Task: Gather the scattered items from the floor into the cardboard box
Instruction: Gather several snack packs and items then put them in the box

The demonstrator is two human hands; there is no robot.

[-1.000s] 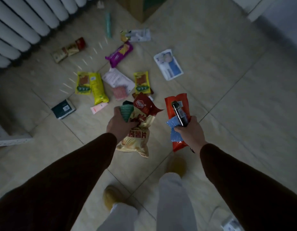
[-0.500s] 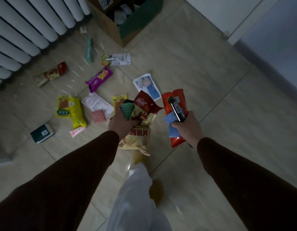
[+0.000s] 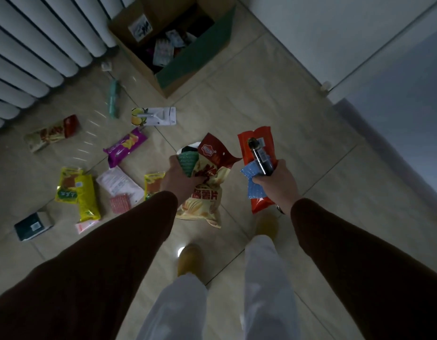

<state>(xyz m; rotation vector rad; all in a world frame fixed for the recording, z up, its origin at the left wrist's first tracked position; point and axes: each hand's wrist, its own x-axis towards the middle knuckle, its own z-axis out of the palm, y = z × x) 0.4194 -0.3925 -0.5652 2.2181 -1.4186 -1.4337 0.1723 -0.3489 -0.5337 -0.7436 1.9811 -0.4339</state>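
Observation:
My left hand grips a bundle: a yellow chip bag, a dark red pouch and a green sponge-like pad. My right hand holds a red packet, a black tube and a blue pad. The open cardboard box stands ahead at the top, with several packets inside. Still on the floor to the left lie a purple snack pack, yellow packets, a white pouch and a carded peeler.
A white radiator runs along the upper left. A wall and door frame close the right side. A dark small box, a red-and-tan bar and a teal tube also lie on the tiles. My feet are below.
I have stepped forward toward the box; it has come fully into view at the top. Both hands keep their bundles, and the floor items have slid left and down.

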